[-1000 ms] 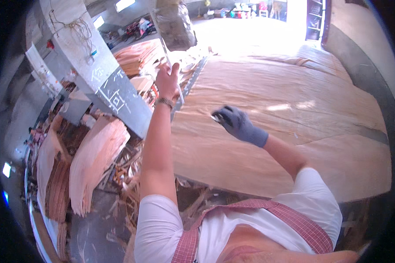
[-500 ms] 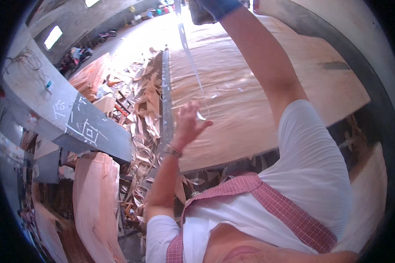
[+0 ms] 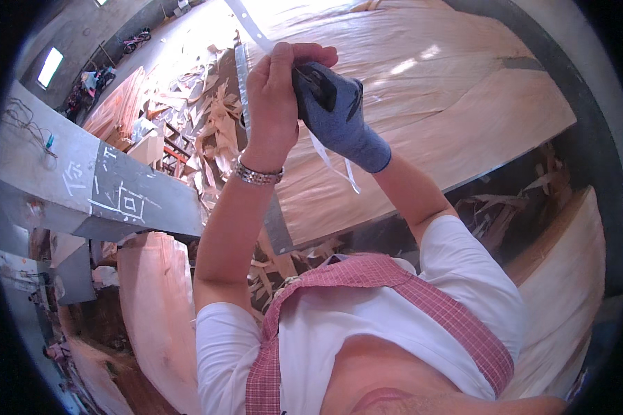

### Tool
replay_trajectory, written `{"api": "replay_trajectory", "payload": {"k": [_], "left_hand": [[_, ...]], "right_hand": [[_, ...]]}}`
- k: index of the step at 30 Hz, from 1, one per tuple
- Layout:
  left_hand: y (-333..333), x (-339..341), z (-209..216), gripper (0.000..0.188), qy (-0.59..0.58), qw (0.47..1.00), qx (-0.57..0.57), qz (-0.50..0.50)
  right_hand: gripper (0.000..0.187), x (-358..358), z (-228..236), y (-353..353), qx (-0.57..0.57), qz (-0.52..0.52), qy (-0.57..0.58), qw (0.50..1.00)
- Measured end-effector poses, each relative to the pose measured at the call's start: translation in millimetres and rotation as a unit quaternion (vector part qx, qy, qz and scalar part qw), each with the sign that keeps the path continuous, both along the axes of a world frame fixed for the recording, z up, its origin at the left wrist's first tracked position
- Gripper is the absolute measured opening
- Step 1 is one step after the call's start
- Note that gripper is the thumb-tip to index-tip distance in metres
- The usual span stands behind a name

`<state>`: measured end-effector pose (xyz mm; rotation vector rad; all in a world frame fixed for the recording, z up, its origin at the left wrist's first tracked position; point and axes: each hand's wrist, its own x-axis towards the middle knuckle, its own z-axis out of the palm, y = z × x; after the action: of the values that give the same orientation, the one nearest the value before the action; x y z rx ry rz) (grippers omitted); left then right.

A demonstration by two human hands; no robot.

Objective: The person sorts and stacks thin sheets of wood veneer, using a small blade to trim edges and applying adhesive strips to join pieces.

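My left hand [image 3: 273,97] is bare, with a metal band on the wrist, and is raised over a wide sheet of wood veneer [image 3: 436,117]. Its fingers are closed round a white tape strip with holes [image 3: 254,29], which runs up and away to the upper edge. Against it, on the right, is my right hand [image 3: 332,104] in a blue glove with a black palm, its fingers closed too. Below the glove a loose end of the tape dangles above the veneer. The hands hide the tape between them.
A dark metal strip [image 3: 278,225] runs along the veneer's left edge. Beyond it lie heaped veneer scraps [image 3: 214,131]. At left stands a grey pillar [image 3: 138,197] with chalk marks, and stacked veneer [image 3: 159,290] beside it. Another curved veneer sheet [image 3: 564,270] is at right.
My right hand has come down from the upper edge to meet my left. My left hand has risen, and its spread fingers have closed. The tape's loose end now dangles below the glove.
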<state>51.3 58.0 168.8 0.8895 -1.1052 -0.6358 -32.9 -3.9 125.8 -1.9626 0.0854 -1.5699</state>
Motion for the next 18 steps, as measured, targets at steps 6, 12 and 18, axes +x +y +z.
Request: {"api": "replay_trajectory", "payload": {"k": [6, 12, 18], "left_hand": [[47, 79, -61, 0.051, 0.190, 0.974, 0.125, 0.000], [126, 224, -157, 0.023, 0.065, 0.942, 0.322, -0.064], [173, 348, -178, 0.007, 0.016, 0.896, 0.418, -0.148]], "right_hand": [[0.022, 57, -77, 28, 0.079, 0.120, 0.101, 0.984], [0.060, 149, -125, 78, 0.236, 0.280, 0.244, 0.898], [0.072, 254, -155, 139, 0.239, 0.262, 0.295, 0.887]]}}
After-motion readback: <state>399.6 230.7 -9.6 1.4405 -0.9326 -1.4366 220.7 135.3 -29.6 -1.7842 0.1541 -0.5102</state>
